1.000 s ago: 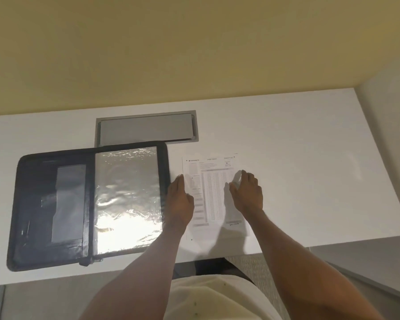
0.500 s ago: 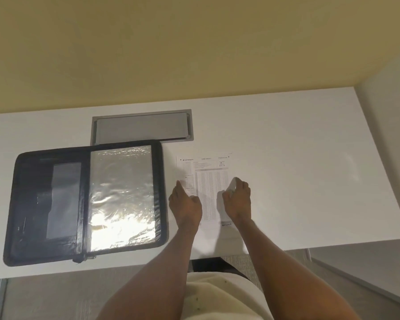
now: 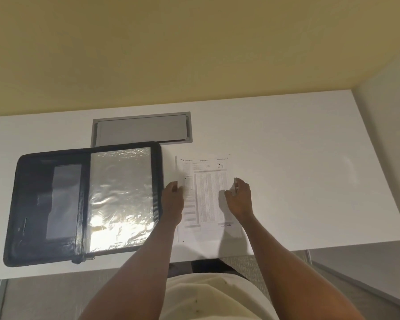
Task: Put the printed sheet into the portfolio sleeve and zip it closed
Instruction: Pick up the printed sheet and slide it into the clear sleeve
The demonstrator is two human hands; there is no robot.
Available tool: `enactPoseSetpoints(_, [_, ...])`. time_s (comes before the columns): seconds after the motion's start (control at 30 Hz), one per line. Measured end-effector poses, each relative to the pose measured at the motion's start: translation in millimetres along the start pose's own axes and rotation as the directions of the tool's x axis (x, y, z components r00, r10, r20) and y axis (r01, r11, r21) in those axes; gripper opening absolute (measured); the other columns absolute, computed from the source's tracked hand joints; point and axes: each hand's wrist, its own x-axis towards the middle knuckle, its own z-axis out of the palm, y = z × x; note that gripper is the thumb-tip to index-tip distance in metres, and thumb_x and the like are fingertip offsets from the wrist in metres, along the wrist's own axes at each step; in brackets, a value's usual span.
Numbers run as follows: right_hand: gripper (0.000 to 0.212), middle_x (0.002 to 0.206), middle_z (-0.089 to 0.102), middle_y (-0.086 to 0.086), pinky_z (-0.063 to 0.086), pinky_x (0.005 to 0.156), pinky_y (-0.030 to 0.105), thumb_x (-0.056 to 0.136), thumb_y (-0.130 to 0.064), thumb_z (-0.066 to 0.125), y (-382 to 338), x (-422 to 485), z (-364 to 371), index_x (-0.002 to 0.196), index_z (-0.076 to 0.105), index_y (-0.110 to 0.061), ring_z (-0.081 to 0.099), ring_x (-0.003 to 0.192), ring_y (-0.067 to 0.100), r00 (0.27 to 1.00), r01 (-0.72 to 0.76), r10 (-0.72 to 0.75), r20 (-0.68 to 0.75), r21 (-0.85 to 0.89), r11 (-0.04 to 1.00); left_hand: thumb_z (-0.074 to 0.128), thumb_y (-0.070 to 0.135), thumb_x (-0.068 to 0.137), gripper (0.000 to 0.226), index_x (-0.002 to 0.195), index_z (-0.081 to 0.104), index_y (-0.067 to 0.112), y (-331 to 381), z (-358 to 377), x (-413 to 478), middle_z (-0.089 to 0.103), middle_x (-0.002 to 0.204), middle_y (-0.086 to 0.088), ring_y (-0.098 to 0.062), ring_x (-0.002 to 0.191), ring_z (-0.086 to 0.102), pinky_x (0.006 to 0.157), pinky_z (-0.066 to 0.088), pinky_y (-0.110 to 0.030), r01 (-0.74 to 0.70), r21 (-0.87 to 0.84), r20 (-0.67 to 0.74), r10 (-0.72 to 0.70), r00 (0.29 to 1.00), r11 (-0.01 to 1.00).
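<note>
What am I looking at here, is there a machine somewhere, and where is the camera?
No machine: a person works with bare hands, filmed by one camera worn on the head, looking down. On the white table lie an open black portfolio with its clear sleeve, and beside it a printed sheet. The left hand is at the sheet's left edge, its grip unclear; the right hand curls on its right edge, seemingly pinching it. The sheet is not yet in the sleeve.
</note>
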Motion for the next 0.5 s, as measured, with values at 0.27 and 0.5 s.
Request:
enactPoseSetpoints(0.27, [0.064,0.110,0.054,0.006,0.046,0.098,0.036,0.090,-0.020,0.078,-1,10,-22,0.143,0.047,-0.003,0.054,0.102,0.020,0.991,-0.122,0.109,0.072,0.205,0.971,0.072,0.009,0.096,0.029,0.125,0.073,0.010,3,-35,1,0.076,0.118,-0.014,-0.041,0.113,0.071,0.096,0.059,-0.053,0.153,-0.296,0.217,-0.089,0.972,0.943])
enactPoseSetpoints(0.5, [0.056,0.138,0.067,0.005,0.041,0.118,0.049,0.094,-0.024,0.076,-32,18,-59,0.144,0.054,-0.014,0.062,0.131,0.022,0.872,-0.178,-0.089,0.481,0.482,0.858,0.077,0.020,0.089,0.028,0.117,0.078,0.020,21,-72,4,0.073,0.127,-0.013,-0.039,0.114,0.071,0.095,0.060,-0.053,0.102,-0.379,0.394,0.061,0.917,0.920])
